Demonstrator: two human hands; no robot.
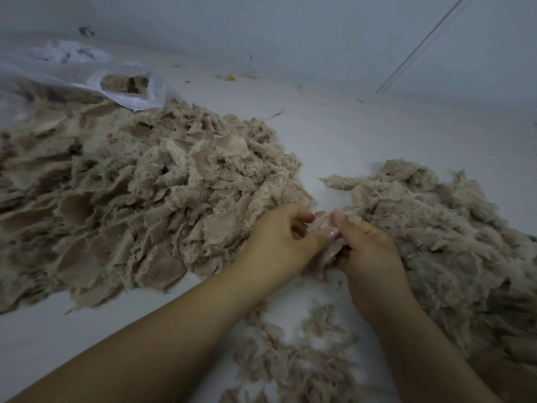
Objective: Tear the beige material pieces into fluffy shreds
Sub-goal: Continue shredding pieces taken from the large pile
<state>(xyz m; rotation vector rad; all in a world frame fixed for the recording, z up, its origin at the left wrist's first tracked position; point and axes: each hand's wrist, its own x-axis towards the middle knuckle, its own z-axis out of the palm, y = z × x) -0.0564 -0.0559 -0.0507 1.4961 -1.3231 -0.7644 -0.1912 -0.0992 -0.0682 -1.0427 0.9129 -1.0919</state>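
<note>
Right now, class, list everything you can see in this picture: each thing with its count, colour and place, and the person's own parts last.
pile of pieces: one, beige, on the floor at left, flat ragged pieces heaped up.
pile of shreds: one, beige, on the floor at right, fluffy.
loose shreds: a scatter, beige, on the floor between the forearms.
plastic bag: one, clear whitish, far left, its edge lying on the pile of pieces; some beige material shows inside.
floor: white, under everything.
wall: pale grey, at the back.
strip: one, thin and pale, slanting across the wall at right.
piece in hand: one, beige, held between both hands.
left hand: one, pinching the piece.
right hand: one, pinching the piece.
</note>
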